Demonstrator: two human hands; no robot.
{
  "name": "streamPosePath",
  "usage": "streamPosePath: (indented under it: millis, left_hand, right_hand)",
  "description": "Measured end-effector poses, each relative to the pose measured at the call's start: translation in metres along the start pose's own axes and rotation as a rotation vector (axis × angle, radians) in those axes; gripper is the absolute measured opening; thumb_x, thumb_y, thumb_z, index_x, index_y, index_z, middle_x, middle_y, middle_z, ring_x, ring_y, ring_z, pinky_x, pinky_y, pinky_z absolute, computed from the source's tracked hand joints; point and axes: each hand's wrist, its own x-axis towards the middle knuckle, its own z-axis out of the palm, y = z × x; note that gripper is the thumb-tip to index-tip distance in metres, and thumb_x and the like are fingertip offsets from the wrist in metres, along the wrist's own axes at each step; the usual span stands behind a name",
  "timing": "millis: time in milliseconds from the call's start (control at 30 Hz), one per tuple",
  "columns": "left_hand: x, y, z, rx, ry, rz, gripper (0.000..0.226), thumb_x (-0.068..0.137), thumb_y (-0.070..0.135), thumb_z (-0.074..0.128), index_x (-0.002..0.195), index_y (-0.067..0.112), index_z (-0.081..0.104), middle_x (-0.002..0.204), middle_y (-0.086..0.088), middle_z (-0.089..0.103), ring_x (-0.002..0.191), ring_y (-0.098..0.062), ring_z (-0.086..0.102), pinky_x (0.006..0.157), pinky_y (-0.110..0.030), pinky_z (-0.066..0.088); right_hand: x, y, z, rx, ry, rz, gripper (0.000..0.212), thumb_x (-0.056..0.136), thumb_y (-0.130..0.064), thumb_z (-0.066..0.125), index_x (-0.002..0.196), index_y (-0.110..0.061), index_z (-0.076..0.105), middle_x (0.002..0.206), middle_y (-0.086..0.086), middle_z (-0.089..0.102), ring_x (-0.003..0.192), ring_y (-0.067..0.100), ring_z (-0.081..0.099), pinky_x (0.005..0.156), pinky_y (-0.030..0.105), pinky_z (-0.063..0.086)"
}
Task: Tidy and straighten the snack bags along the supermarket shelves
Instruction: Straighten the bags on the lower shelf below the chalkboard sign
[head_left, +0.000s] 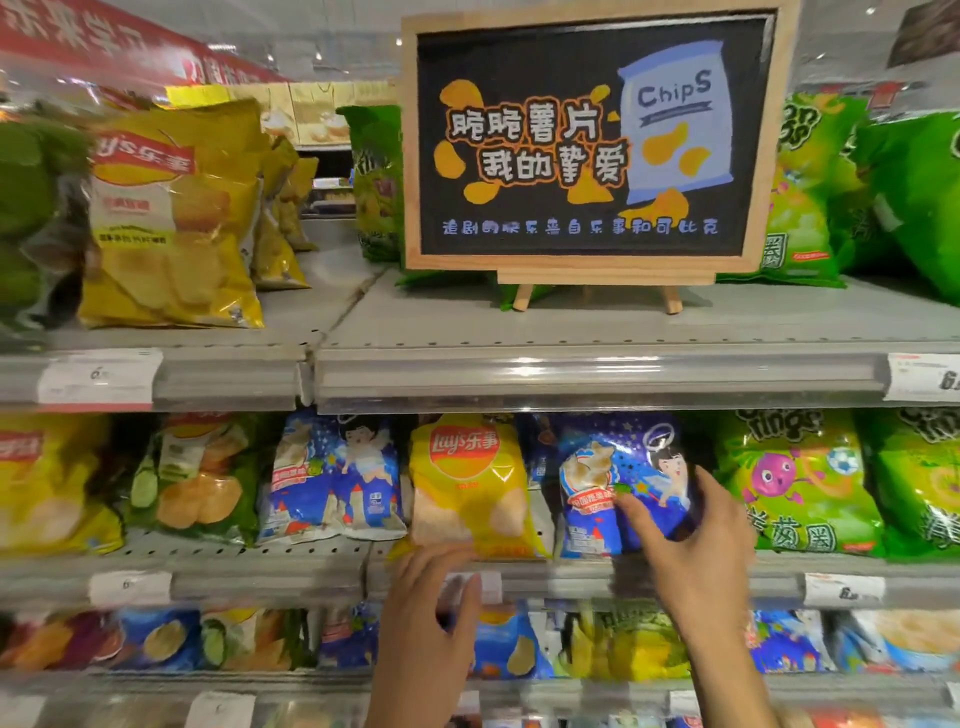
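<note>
Right now both hands are at the middle shelf (571, 571) of a supermarket snack aisle. The right hand (691, 545) grips a blue chip bag with a cartoon angel (618, 478): the thumb lies across the front of the bag and the fingers curl round its right edge. That bag stands upright on the middle shelf, just right of a small yellow Lay's bag (467, 483) and left of a green ring-snack bag (795, 478). The left hand (436, 582) is below the yellow Lay's bag, its fingertips touching the bag's bottom edge at the shelf lip; the fingers are loosely bent, and whether they pinch the bag cannot be told through the motion blur.

Further left on the same shelf stand another blue angel bag (332, 478), a green cucumber-flavour chip bag (202, 478) and a yellow bag (47, 488) at the frame edge.

On the top shelf (571, 332) a wooden-framed chalkboard sign (587, 140) sits on a small easel, showing a drawn bag labelled "Chips". Green bags (800, 208) stand behind and to the right of it. To the left, a large yellow Lay's bag (171, 218) stands upright with more yellow bags lined up behind it.

Price tags (98, 379) are clipped to the shelf rails. The lower shelf (260, 680) holds blue, yellow and green bags, blurred.
</note>
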Motion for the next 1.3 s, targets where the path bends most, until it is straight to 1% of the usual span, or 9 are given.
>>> streamPosePath:
  millis: [167,300,367,600,733,800,900,1033,1300]
  left_hand:
    - [0.023,-0.045,-0.058,0.019,0.122,-0.049,0.014,0.091,0.016,0.068,0.104,0.023,0.071,0.113,0.018,0.057,0.114,-0.005,0.047,0.098,-0.01,0.03]
    - [0.051,-0.081,-0.096,0.075,0.176,-0.165,0.029,0.088,0.018,0.07,0.117,0.016,0.065,0.132,-0.001,0.048,0.126,-0.015,0.036,0.101,-0.021,0.024]
    - [0.063,-0.092,-0.109,0.053,0.145,-0.219,0.042,0.088,0.021,0.069,0.129,0.016,0.057,0.139,-0.001,0.041,0.132,-0.015,0.031,0.103,-0.026,0.026]
    - [0.09,-0.109,-0.122,-0.041,0.017,-0.306,0.073,0.091,0.038,0.065,0.15,0.008,0.034,0.141,-0.011,0.048,0.13,-0.028,0.045,0.105,-0.044,0.04]
    - [0.106,-0.112,-0.12,-0.071,-0.122,-0.424,0.086,0.079,0.062,0.063,0.146,0.015,0.037,0.132,-0.007,0.058,0.121,-0.029,0.055,0.101,-0.051,0.047]
    - [0.115,-0.116,-0.119,-0.135,-0.172,-0.474,0.084,0.069,0.069,0.065,0.134,0.019,0.048,0.116,-0.001,0.067,0.106,-0.023,0.064,0.093,-0.049,0.053]
    - [0.129,-0.122,-0.117,-0.22,-0.227,-0.539,0.067,0.066,0.058,0.078,0.118,0.02,0.057,0.101,0.004,0.071,0.09,-0.012,0.068,0.078,-0.035,0.057]
    - [0.136,-0.127,-0.113,-0.342,-0.264,-0.546,0.033,0.071,0.027,0.087,0.094,0.03,0.063,0.075,0.019,0.074,0.07,0.006,0.069,0.062,-0.015,0.052]
    - [0.131,-0.13,-0.117,-0.51,-0.223,-0.603,0.037,0.068,0.022,0.088,0.1,0.017,0.068,0.084,0.004,0.078,0.077,-0.012,0.075,0.059,-0.022,0.056]
  right_hand:
    - [-0.046,-0.043,0.028,0.011,0.296,-0.091,0.065,0.083,-0.045,0.058,0.121,0.008,0.064,0.122,0.031,0.059,0.115,0.048,0.053,0.102,0.054,0.04]
    - [-0.072,-0.073,0.066,0.011,0.365,-0.17,0.043,0.09,-0.025,0.066,0.116,0.009,0.067,0.121,0.031,0.061,0.114,0.049,0.056,0.101,0.052,0.041]
    - [-0.081,-0.082,0.084,0.067,0.266,-0.147,0.039,0.093,-0.021,0.072,0.122,0.003,0.064,0.12,0.023,0.063,0.113,0.044,0.059,0.1,0.05,0.045]
    - [-0.072,-0.098,0.105,0.147,-0.206,0.128,0.106,0.066,-0.068,0.074,0.153,-0.018,0.04,0.149,0.003,0.053,0.133,0.021,0.052,0.111,0.039,0.043]
    - [-0.055,-0.101,0.103,0.122,-0.353,0.148,0.092,0.053,-0.077,0.075,0.131,-0.047,0.036,0.114,-0.024,0.06,0.102,0.003,0.062,0.086,0.025,0.046]
    - [-0.047,-0.1,0.103,0.142,-0.401,0.165,0.099,0.045,-0.081,0.074,0.129,-0.048,0.033,0.104,-0.029,0.056,0.096,-0.002,0.059,0.083,0.024,0.044]
    - [-0.037,-0.099,0.106,0.111,-0.476,0.219,0.107,0.042,-0.077,0.079,0.133,-0.036,0.04,0.106,-0.018,0.06,0.102,0.015,0.061,0.088,0.032,0.049]
    - [-0.03,-0.097,0.111,0.085,-0.533,0.263,0.092,0.058,-0.059,0.091,0.132,-0.028,0.048,0.112,-0.007,0.065,0.107,0.018,0.063,0.095,0.038,0.053]
    - [-0.033,-0.101,0.117,0.115,-0.506,0.173,0.07,0.065,-0.046,0.092,0.124,-0.023,0.062,0.104,-0.007,0.072,0.099,0.015,0.069,0.09,0.038,0.057]
